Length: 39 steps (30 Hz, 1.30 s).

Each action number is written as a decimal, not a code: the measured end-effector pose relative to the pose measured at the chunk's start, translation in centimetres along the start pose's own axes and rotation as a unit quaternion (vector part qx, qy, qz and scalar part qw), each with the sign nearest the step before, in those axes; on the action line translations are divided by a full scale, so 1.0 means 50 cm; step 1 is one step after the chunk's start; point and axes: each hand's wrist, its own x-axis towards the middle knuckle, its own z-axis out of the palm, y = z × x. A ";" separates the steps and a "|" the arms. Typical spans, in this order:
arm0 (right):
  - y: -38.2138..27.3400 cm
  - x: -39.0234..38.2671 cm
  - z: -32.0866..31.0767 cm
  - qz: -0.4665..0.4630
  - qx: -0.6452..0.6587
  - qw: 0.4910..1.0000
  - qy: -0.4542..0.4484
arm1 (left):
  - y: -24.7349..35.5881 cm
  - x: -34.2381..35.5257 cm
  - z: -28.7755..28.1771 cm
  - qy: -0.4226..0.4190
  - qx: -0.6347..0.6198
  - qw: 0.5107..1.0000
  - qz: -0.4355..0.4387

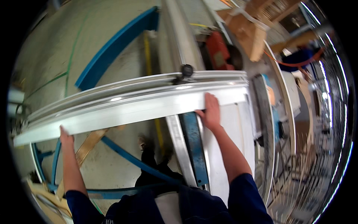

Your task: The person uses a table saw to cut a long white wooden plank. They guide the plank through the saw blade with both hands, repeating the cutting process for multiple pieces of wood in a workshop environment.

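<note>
Plainly, a long, narrow white board with a smooth, glossy face (pixel 138 113) stretches across the view from nine o'clock to two o'clock, its right end slightly raised in the picture. Both hands touch it along the near edge, well apart from each other. The left grip (pixel 66 139) sits near the board's left end, at eight to nine o'clock in the view; it grasps the near edge, thumb up against the face, fingers hidden. From this grip, a short piece of board runs toward nine o'clock and the far longer stretch toward two to three. The right grip (pixel 212 112) is near the opposite end: its fingers lie extended over the face and its thumb reaches the near edge. Whether it is clenched on the board or only rests there, I cannot tell. From it, the short end points to two o'clock, the long part to nine.

Just beyond the board, silver grooved metal rails (pixel 149 83) run alongside, with a round black knob (pixel 187 70) at eleven o'clock from the right grip. A blue flat metal bar (pixel 194 149) lies at seven o'clock from that grip, and a flat white desk (pixel 232 149) at five. A tan wooden strip (pixel 88 146) slants at three to four o'clock from the left grip.
</note>
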 end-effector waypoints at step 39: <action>0.030 -0.046 -0.006 0.018 0.078 0.994 0.074 | -0.077 -0.159 0.133 0.033 0.117 0.991 0.048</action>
